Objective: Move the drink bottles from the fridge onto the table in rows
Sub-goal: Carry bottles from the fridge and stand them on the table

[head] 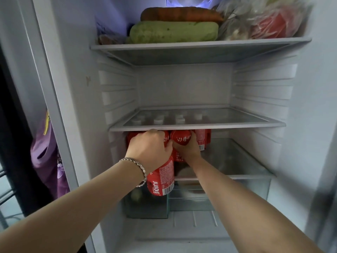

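Head view: left hand [150,147] curls round one bottle [161,178], right hand [188,149] round a second bottle [181,139]; likely heavy, slick, so hold mid-body.

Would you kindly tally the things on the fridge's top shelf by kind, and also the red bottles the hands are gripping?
Carrot: 1
Green gourd: 1
Plastic bag of produce: 1
Gripped red bottles: 2, one each in left hand and right hand
Total: 5
An unclear shape left of the gourd is not counted.

Glossy plastic-label bottles [161,178], glass shelf [218,126] w/ matt plastic rim.
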The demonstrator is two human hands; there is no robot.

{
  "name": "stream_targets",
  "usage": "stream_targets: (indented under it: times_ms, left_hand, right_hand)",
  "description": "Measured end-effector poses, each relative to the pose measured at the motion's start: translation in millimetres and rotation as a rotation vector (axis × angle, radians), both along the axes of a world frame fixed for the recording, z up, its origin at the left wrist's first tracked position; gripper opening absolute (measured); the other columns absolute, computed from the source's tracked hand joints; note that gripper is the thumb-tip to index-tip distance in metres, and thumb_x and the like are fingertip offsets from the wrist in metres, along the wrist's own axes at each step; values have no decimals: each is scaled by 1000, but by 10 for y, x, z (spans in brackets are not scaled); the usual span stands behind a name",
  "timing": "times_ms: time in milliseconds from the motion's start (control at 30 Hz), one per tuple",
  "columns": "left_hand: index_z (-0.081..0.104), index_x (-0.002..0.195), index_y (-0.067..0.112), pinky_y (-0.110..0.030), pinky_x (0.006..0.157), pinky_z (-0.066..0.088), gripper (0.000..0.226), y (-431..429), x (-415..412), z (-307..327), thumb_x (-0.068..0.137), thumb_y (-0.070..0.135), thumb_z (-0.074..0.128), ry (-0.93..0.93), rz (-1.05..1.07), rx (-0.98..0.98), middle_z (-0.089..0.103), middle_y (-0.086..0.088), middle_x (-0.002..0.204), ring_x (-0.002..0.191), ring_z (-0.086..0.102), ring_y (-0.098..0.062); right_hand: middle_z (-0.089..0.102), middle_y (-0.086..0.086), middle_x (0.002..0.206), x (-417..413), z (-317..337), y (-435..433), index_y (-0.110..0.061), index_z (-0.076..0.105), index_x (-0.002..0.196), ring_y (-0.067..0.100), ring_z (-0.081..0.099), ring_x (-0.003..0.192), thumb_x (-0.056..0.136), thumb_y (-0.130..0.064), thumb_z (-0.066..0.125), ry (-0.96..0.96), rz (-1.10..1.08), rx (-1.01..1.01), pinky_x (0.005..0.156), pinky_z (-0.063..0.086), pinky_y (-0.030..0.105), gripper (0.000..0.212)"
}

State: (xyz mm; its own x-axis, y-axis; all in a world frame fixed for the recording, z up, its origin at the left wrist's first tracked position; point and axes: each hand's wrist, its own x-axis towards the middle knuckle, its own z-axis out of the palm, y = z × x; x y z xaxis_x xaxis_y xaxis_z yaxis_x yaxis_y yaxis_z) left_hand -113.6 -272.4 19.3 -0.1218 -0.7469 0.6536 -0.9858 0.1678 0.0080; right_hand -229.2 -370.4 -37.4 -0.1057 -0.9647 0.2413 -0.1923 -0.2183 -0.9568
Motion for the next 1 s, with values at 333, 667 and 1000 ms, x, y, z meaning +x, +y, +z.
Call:
stream_targets:
  times_ms: [333,667,1000]
  left_hand:
    - [46,75,14,-29,54,37,31,-2,-81,95,96,35,36,-36,21,116,46,1,75,65,49,-19]
    - [39,50,18,-22,44,33,71,217,-47,24,58,86,24,67,-44,48,54,4,55,48,47,-11]
    - [44,82,38,-19,50,35,76,384,314,-153,35,95,26,69,-164,315,55,19,69,62,51,3]
  right_hand:
    - [60,10,119,-288,-78,248,-9,39,133,26,62,104,74,-43,74,-783,-259,274,92,51,41,77]
    - [56,-18,102,-403,-294,964,-38,37,115,0,59,92,60,-28,84,-194,-197,-298,75,46,16,73]
    - [63,-19,106,-367,79,1022,-48,47,114,0,62,93,46,-49,80,726,561,-145,79,55,27,76]
